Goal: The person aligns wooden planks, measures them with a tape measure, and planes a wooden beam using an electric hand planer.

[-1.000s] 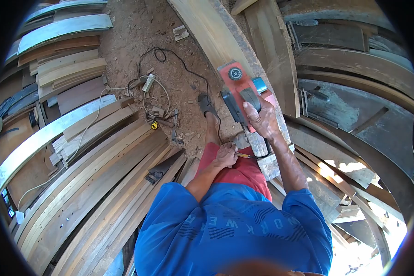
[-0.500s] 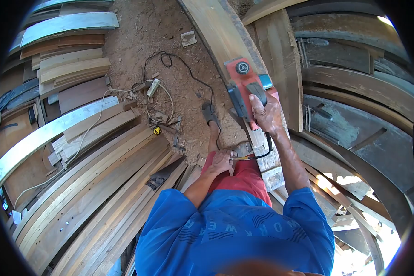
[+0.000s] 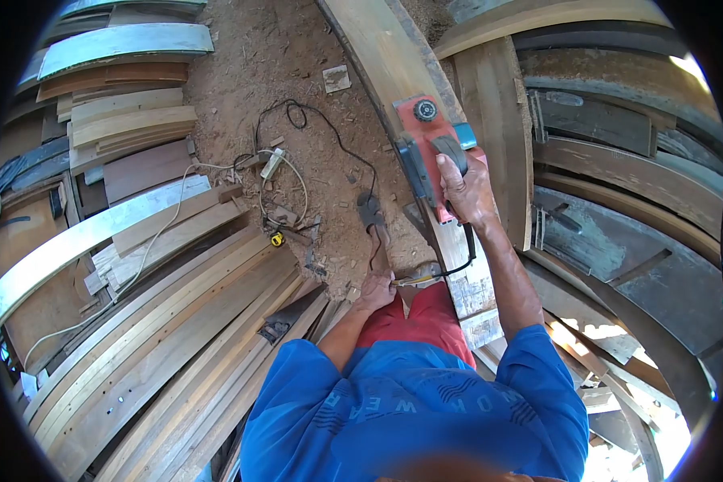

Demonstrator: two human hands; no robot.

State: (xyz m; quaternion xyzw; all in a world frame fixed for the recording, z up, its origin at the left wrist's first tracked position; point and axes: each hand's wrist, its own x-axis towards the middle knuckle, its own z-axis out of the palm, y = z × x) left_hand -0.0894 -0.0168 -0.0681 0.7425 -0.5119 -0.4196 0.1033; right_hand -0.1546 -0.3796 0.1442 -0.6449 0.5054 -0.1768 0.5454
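My right hand point(image 3: 470, 190) is wrapped round the dark handle of a red electric planer point(image 3: 427, 149). The planer rests on a long light wooden board point(image 3: 377, 56), which lies on a bench to the right of my legs. From the planer's rear, a black cord point(image 3: 467, 255) curves down toward my left hand point(image 3: 376, 289). That hand is closed near my thigh, on the cord where a yellowish section point(image 3: 414, 281) shows.
Stacked planks point(image 3: 161, 337) fill the left side. On the dirt floor are a power strip point(image 3: 271, 165), a yellow tape measure point(image 3: 277, 239) and loops of cord. More boards and a grey panel point(image 3: 594, 241) stand at the right.
The whole view has shifted a little. The planer has moved slightly back along the board, toward my body, with my right hand on it. My left hand still holds the cord.
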